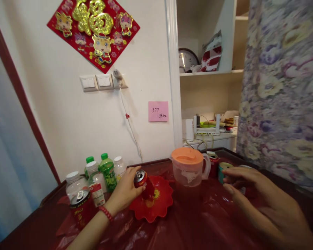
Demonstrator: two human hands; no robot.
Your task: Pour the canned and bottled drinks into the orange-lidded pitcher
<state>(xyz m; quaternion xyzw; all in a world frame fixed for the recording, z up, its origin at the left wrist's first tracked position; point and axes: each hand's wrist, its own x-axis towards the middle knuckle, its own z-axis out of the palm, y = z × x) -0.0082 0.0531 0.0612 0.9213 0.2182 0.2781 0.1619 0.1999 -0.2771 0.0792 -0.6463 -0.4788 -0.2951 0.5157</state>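
My left hand (126, 191), with a red bead bracelet on its wrist, is closed around a red drink can (147, 188). The can leans a little over a red scalloped plate (163, 208); I cannot tell if its base touches the plate. My right hand (266, 205) is open at the right, its thumb and fingers apart. Nearest to it is a teal can (222, 171), with a dark red can (214, 166) just left of that. Something else behind my right fingers is mostly hidden.
A clear jug (189, 175) with an orange lid stands right of the plate. At the left are a larger red can (83, 206), a green-capped bottle (108, 172) and several white-capped bottles. A dark red cover (198, 222) lies on the table, which meets the wall (146, 146).
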